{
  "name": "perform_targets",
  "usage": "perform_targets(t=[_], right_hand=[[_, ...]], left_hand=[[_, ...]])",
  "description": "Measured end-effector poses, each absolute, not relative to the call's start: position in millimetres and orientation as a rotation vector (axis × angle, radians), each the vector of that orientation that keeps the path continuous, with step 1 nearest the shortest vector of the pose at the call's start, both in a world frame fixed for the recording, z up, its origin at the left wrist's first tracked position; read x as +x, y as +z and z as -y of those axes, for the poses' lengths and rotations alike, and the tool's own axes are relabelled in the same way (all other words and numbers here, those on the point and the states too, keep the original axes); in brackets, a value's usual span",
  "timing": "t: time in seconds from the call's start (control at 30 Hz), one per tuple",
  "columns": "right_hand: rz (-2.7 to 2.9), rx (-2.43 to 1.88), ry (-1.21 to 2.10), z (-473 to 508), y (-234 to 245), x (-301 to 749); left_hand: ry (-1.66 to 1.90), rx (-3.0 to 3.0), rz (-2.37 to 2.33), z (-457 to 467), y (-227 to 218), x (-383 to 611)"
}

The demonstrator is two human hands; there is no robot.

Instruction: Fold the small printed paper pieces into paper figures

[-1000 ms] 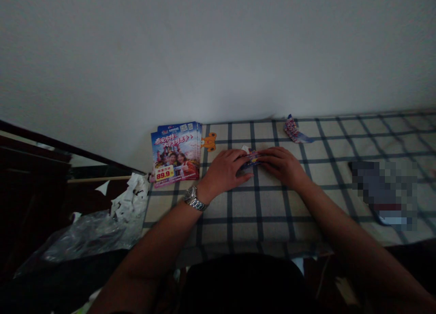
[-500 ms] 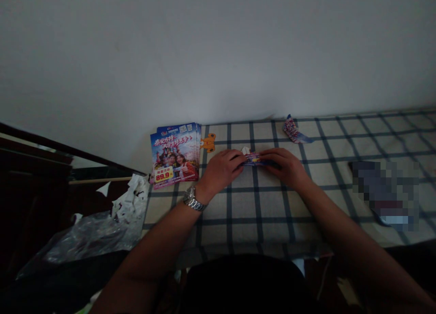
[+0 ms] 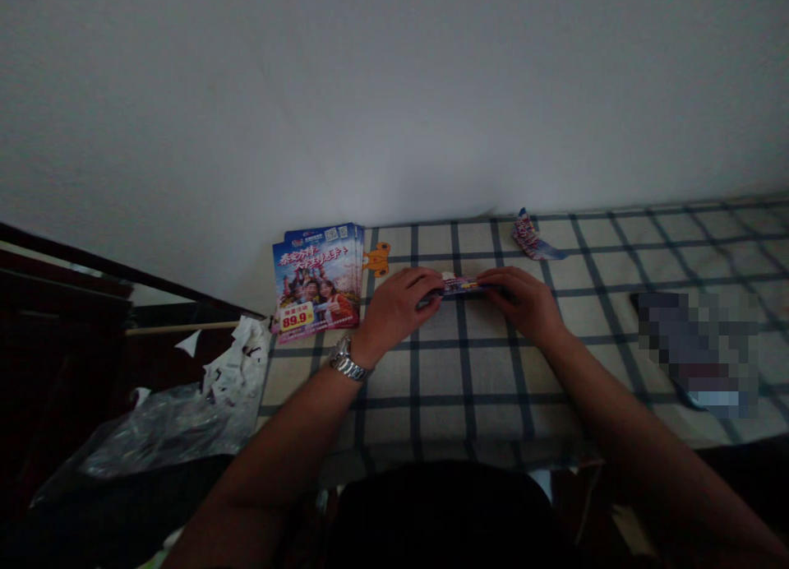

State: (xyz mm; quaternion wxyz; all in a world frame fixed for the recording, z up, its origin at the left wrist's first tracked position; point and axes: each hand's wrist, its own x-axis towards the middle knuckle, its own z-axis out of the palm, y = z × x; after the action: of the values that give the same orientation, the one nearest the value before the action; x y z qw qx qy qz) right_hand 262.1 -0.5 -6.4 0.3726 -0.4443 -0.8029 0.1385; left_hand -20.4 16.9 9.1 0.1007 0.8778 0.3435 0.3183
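Between my two hands is a narrow folded strip of printed paper [image 3: 461, 285], blue and purple, lying crosswise just above the checked cloth. My left hand [image 3: 403, 303], with a metal watch [image 3: 348, 359] at its wrist, pinches the strip's left end. On the right end, my right hand [image 3: 521, 299] has its fingers closed. The fingers hide both ends, so the folds there cannot be made out. Left of my left hand lies a stack of printed flyers [image 3: 317, 285] in similar colours. Behind my right hand sits a folded, pleated piece of printed paper [image 3: 533, 238].
A checked tablecloth [image 3: 481, 388] covers the table, which meets a pale wall [image 3: 394, 100]. An orange bear-shaped cutout [image 3: 377, 259] lies beside the flyers. At the right is a dark, pixelated object [image 3: 684, 347]. Torn white paper [image 3: 237, 359] and clear plastic [image 3: 160, 429] lie at the left.
My right hand has slid slightly right along the strip, and more of the paper shows between my hands. The left hand has shifted only a little. Everything else lies as before.
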Motion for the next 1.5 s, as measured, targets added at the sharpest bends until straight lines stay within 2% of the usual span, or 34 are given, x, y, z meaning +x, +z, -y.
perform_targets(t=[0.23, 0.67, 1.1, 1.3, 1.5], right_hand=[[1.889, -1.169, 0.375, 2, -2, 258], [1.67, -1.345, 0.633, 1, -11, 255], [1.791, -1.461, 0.484, -2, -10, 257], [1.846, -1.513, 0.399, -4, -12, 259], [1.945, -1.496, 0.309, -6, -14, 261]], left_hand=[[1.206, 2.405, -1.06, -14, 14, -16], [1.066, 2.114, -1.256, -18, 5, -16], [1.047, 2.097, -1.341, -21, -1, -15], [1.121, 2.268, -1.318, -23, -3, -15], [0.91, 2.582, -1.028, -19, 1, -15]])
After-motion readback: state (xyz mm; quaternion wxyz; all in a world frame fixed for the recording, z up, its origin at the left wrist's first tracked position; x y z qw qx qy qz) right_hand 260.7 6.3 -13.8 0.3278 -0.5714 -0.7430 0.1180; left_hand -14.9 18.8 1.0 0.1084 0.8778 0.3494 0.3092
